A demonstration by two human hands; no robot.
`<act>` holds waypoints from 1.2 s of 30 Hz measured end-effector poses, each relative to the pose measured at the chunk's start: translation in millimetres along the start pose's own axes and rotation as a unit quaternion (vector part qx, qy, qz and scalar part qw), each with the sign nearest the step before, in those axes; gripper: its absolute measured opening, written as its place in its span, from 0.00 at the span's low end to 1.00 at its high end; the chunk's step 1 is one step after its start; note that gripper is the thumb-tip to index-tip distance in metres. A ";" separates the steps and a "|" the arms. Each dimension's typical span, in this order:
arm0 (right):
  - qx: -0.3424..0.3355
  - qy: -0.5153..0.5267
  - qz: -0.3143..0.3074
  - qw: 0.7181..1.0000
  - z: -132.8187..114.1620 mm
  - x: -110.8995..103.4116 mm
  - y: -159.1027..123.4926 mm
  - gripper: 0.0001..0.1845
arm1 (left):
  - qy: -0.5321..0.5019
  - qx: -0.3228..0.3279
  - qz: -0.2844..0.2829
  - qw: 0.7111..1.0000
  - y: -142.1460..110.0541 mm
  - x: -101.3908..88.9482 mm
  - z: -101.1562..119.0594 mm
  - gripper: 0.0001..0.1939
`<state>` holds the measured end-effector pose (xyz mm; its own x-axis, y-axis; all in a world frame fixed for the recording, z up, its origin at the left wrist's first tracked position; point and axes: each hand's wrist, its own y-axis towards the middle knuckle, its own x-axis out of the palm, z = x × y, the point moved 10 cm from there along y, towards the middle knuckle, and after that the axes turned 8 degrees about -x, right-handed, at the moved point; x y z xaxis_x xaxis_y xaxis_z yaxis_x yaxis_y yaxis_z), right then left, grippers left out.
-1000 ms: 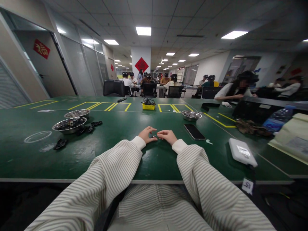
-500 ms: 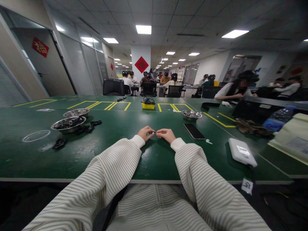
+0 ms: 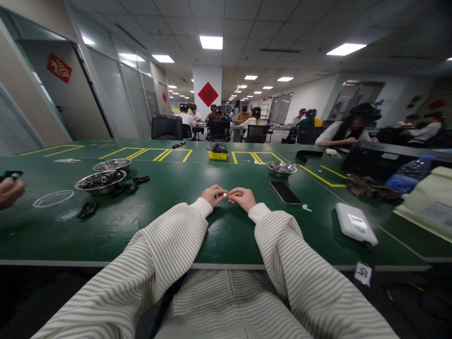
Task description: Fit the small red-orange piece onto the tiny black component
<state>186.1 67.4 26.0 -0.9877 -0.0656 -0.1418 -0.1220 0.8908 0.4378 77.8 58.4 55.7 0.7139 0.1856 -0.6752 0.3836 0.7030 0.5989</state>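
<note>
My left hand and my right hand meet fingertip to fingertip over the middle of the green table. Between the left fingertips is a small silvery metal piece, too small to name. The right thumb and forefinger are pinched at a tiny orange-red piece right beside it. The two pieces look to be touching, but my fingers partly cover them. To the right of my hands lies a dark-screened phone.
Metal bowls with black parts stand at left, loose black pieces nearby. Another person's hand reaches in there. Farther off are a yellow box of cables and a bowl. An earbud and white power bank lie right.
My right hand has moved slightly left, closing the small gap between the fingertips. Another person's hand holding something black has come in at the left edge.
</note>
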 end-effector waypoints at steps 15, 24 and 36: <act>0.018 -0.054 -0.062 0.996 0.9 8.0 -2.7 0.13 | 0.338 -0.272 -0.101 0.895 0.1 -34.5 -69.5 0.15; 0.027 -0.064 -0.064 0.996 0.4 7.1 -4.2 0.09 | 0.382 -0.433 -0.052 0.815 -26.3 -98.5 -128.0 0.17; 0.024 -0.062 -0.064 0.996 1.7 8.1 -1.8 0.10 | 0.226 -0.139 -0.129 0.955 12.1 19.8 -22.3 0.13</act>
<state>178.5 66.1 22.5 -0.9444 -0.1255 -0.3039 -0.2373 0.8998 0.3660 83.5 86.0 40.0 0.2665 0.2140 -0.9398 0.2976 0.9091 0.2914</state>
